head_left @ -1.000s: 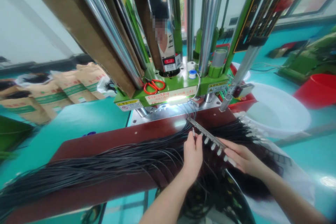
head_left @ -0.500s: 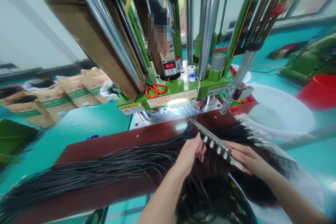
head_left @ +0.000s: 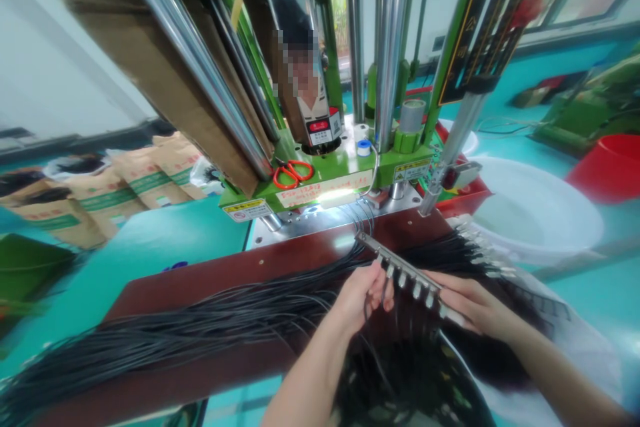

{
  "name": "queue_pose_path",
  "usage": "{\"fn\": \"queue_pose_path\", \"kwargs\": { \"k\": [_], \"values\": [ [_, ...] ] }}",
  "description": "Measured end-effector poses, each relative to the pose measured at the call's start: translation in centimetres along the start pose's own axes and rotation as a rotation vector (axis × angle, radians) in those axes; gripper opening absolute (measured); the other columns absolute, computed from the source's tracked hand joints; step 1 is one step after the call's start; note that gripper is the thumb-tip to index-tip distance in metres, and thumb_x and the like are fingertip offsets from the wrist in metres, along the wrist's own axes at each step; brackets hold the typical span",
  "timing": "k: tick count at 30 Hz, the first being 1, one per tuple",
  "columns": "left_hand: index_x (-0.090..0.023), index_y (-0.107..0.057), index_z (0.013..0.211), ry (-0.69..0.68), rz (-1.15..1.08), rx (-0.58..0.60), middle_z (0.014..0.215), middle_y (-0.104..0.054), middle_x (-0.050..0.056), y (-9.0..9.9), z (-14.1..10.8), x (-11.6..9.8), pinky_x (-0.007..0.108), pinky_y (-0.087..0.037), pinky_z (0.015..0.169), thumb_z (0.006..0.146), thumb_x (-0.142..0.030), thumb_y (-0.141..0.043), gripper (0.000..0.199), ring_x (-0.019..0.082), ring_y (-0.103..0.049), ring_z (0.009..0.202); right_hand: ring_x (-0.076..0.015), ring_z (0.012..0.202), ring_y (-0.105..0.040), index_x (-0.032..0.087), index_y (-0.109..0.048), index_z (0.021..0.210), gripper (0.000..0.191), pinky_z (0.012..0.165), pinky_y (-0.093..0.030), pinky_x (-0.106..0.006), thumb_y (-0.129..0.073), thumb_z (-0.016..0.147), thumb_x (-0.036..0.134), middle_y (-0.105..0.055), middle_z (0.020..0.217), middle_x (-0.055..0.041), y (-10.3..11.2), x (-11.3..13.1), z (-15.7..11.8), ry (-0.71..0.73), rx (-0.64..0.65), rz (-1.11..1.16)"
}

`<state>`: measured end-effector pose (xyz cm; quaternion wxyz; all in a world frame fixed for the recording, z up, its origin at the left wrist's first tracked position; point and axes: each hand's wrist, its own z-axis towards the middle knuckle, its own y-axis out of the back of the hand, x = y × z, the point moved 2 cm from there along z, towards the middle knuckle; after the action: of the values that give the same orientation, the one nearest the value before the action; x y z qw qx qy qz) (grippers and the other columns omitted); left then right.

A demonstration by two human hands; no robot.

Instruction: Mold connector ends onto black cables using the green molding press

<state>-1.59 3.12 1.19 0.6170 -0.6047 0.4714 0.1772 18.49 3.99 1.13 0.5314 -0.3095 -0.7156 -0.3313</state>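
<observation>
A narrow metal bar (head_left: 400, 260) slants across the middle of the view, with several silvery connectors (head_left: 417, 289) in a row along its near edge. My right hand (head_left: 467, 300) is closed around its right end, fingers along the top. At the bar's left part my left hand (head_left: 363, 290) pinches a black cable (head_left: 385, 287) by one of the connectors. Thin black cables hang from the row. Under both hands runs a large bundle of black cables (head_left: 200, 313) on the dark red board (head_left: 175, 280). Silvery cable ends (head_left: 480, 250) fan out at the bundle's right.
A green press (head_left: 345, 167) with steel columns stands ahead. Orange-handled scissors (head_left: 294, 175) and a blue-and-white tape roll (head_left: 365, 147) lie on it. A white tub (head_left: 540, 207) and red bucket (head_left: 607, 170) stand right; paper sacks (head_left: 105, 190) stand left.
The view has shifted slightly. My left hand stays by the bar's left part, its fingers a little differently placed on the cable. My right hand keeps its hold.
</observation>
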Motion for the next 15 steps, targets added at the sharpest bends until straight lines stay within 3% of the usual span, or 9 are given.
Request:
{"fn": "queue_pose_path", "kwargs": {
  "k": [2, 4, 5, 9, 12, 15],
  "values": [
    [-0.019, -0.03, 0.042, -0.035, 0.013, -0.023, 0.041, -0.033, -0.003, 0.2, -0.1, 0.1, 0.026, -0.03, 0.049, 0.078, -0.051, -0.046, 0.05, 0.01, -0.038, 0.041, -0.0198, 0.077, -0.06, 0.018, -0.046, 0.128, 0.049, 0.06, -0.05, -0.027, -0.045, 0.085, 0.042, -0.063, 0.1, -0.0103, -0.1, 0.5, 0.0, 0.075, 0.019, -0.073],
    [-0.019, -0.031, 0.041, -0.06, 0.045, -0.045, 0.04, -0.033, -0.003, 0.5, -0.1, 0.3, 0.026, -0.03, 0.05, 0.078, -0.051, -0.047, 0.051, 0.01, -0.04, 0.041, -0.0244, 0.103, -0.052, 0.018, -0.046, 0.128, 0.045, 0.085, -0.045, -0.034, -0.044, 0.087, 0.038, -0.057, 0.116, -0.0086, -0.3, 0.9, 0.0, 0.136, 0.066, -0.138],
    [-0.019, -0.031, 0.041, -0.066, 0.057, -0.048, 0.04, -0.033, -0.003, 0.6, -0.1, 0.3, 0.026, -0.03, 0.05, 0.077, -0.051, -0.047, 0.051, 0.01, -0.04, 0.041, -0.025, 0.107, -0.05, 0.018, -0.045, 0.129, 0.045, 0.09, -0.041, -0.035, -0.043, 0.088, 0.037, -0.056, 0.119, -0.008, -0.4, 1.1, 0.0, 0.15, 0.077, -0.157],
    [-0.019, -0.03, 0.041, -0.073, 0.097, -0.028, 0.04, -0.031, -0.004, 0.6, -0.2, 0.3, 0.026, -0.03, 0.051, 0.077, -0.051, -0.047, 0.051, 0.01, -0.038, 0.041, -0.0259, 0.104, -0.053, 0.016, -0.043, 0.13, 0.047, 0.09, -0.042, -0.038, -0.041, 0.088, 0.038, -0.057, 0.118, -0.0085, -0.6, 1.3, -0.4, 0.16, 0.039, -0.192],
    [-0.019, -0.034, 0.044, -0.067, 0.271, -0.009, 0.044, -0.036, -0.002, 0.2, -0.5, -0.7, 0.026, -0.031, 0.052, 0.08, -0.056, -0.036, 0.052, 0.011, -0.041, 0.046, -0.0259, 0.105, -0.052, 0.017, -0.048, 0.127, 0.044, 0.09, -0.042, -0.036, -0.044, 0.087, 0.036, -0.056, 0.12, -0.0084, -0.8, 1.1, -1.7, 0.207, -0.057, -0.231],
    [-0.017, -0.047, 0.056, -0.102, 0.587, 0.061, 0.053, -0.045, 0.001, -0.4, -1.2, -2.7, 0.025, -0.034, 0.055, 0.084, -0.058, -0.015, 0.059, 0.011, -0.043, 0.051, -0.0202, 0.075, -0.062, 0.02, -0.05, 0.125, 0.043, 0.067, -0.05, -0.027, -0.046, 0.086, 0.036, -0.068, 0.09, -0.0065, -1.3, 0.9, -4.3, 0.24, -0.198, -0.223]
  ]
}}
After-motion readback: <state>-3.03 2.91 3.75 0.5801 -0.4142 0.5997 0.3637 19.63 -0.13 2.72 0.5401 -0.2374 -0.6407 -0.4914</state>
